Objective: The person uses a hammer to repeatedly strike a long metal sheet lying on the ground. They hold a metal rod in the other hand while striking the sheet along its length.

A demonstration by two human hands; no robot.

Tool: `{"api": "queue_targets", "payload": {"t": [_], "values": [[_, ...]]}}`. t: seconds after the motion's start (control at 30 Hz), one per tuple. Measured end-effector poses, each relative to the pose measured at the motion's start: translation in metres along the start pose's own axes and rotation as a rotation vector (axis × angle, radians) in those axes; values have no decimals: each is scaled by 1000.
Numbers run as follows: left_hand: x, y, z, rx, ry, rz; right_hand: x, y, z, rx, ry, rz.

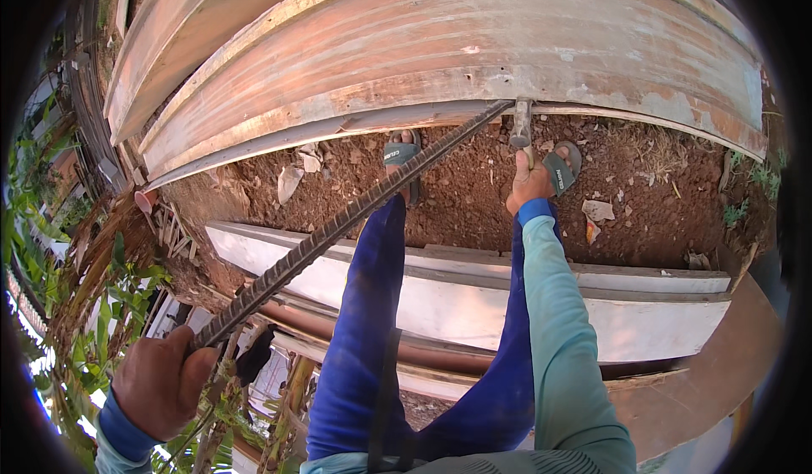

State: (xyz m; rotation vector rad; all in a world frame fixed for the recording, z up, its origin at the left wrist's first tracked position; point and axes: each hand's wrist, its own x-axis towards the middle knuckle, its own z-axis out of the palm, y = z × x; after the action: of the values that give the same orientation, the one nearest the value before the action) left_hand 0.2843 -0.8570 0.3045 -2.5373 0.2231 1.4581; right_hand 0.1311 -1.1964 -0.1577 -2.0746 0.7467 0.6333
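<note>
Left hand (156, 381) clenched round near end of ribbed steel bar (338, 224), bar slanting up to edge of wooden plank (440, 93), far tip wedged there like lever; right hand (529, 185) grips hammer (521, 127) handle, head beside bar tip; sandalled feet on red soil (474, 195) for footing

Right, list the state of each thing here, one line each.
left hand: closed around near end of the ribbed steel bar.
ribbed steel bar: held slanted, far tip at the board.
right hand: gripping the hammer.
hammer: upright, head against the board.
board: on edge, weathered.
</note>
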Motion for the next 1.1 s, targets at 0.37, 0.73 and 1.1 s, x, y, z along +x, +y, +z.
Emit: {"api": "queue_targets", "payload": {"t": [0.37,0.73,1.1], "values": [[-69,37,127,-475,-504,-159,7,22,0,4,-94,8],[53,-15,-44,134,-165,-29,6,8,-2,26,-71,-20],[-83,81,112,-645,-358,-347,5,19,8,94,-71,-72]]}}
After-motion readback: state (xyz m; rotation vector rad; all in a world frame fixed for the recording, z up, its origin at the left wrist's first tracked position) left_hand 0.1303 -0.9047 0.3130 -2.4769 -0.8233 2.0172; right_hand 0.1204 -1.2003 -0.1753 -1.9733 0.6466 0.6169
